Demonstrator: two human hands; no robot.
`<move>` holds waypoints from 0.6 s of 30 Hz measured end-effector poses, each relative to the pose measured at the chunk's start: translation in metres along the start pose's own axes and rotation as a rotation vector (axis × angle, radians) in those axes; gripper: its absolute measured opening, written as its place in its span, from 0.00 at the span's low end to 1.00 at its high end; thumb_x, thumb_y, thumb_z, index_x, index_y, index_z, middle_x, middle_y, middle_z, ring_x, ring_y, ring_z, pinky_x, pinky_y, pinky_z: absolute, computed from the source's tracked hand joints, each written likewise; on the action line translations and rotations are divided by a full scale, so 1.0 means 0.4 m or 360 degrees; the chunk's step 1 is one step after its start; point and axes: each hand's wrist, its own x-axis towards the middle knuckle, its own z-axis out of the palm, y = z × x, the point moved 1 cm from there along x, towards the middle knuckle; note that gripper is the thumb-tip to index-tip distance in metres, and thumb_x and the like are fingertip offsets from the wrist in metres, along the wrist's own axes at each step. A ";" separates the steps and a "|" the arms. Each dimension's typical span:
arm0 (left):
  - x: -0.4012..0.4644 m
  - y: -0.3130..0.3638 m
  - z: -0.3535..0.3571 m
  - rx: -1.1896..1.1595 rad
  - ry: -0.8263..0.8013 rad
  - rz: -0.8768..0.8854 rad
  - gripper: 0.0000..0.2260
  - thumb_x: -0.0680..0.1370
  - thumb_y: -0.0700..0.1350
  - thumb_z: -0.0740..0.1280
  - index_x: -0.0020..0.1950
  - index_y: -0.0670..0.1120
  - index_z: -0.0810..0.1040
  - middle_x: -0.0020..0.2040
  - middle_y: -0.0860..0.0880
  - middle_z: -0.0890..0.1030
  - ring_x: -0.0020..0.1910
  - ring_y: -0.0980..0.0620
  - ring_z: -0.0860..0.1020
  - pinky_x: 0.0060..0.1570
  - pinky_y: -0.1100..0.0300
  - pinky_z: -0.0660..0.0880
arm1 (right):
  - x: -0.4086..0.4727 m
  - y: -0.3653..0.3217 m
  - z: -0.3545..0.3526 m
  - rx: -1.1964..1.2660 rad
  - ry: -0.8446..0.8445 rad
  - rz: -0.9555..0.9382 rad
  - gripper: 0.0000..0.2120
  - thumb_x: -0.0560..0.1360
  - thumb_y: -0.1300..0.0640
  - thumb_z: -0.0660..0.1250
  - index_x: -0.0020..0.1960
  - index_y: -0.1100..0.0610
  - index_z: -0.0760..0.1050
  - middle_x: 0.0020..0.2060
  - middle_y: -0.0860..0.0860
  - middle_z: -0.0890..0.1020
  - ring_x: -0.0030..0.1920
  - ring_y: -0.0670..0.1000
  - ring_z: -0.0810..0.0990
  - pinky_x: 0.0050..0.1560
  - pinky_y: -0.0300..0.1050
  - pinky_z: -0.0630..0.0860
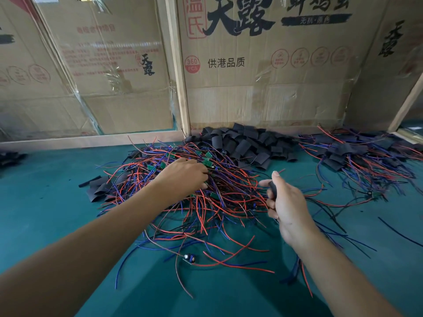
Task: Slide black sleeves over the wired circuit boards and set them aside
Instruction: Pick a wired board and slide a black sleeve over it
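right now i see my left hand (183,173) reaching into the tangle of wired boards (194,191) on the green table (45,213), fingers curled down among the wires, grip hidden. my right hand (286,202) pinches one black sleeve (272,187). loose sleeves (242,143) heap by the cardboard wall (263,65); sleeved boards (357,154) lie far right.
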 end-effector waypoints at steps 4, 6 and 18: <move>-0.059 0.012 0.032 0.0020 0.0278 -0.0021 0.19 0.82 0.60 0.57 0.64 0.51 0.76 0.68 0.53 0.75 0.65 0.50 0.73 0.64 0.53 0.68 | -0.005 -0.002 0.003 -0.0015 -0.0014 -0.0020 0.20 0.83 0.44 0.58 0.46 0.56 0.81 0.31 0.48 0.66 0.28 0.47 0.62 0.24 0.39 0.58; -0.072 0.006 0.031 0.0096 0.0440 0.0044 0.16 0.80 0.59 0.63 0.58 0.49 0.78 0.60 0.51 0.79 0.58 0.48 0.77 0.60 0.52 0.71 | -0.008 -0.003 0.003 -0.0010 -0.0021 -0.0023 0.21 0.83 0.44 0.58 0.46 0.57 0.81 0.31 0.48 0.66 0.28 0.47 0.62 0.24 0.39 0.58; -0.096 -0.064 -0.159 -0.1160 0.0994 -0.0870 0.14 0.82 0.59 0.61 0.47 0.51 0.78 0.35 0.55 0.80 0.27 0.62 0.74 0.25 0.69 0.64 | -0.008 -0.030 -0.011 0.0399 0.0337 -0.0058 0.16 0.83 0.48 0.60 0.48 0.58 0.79 0.32 0.47 0.71 0.27 0.45 0.64 0.22 0.36 0.59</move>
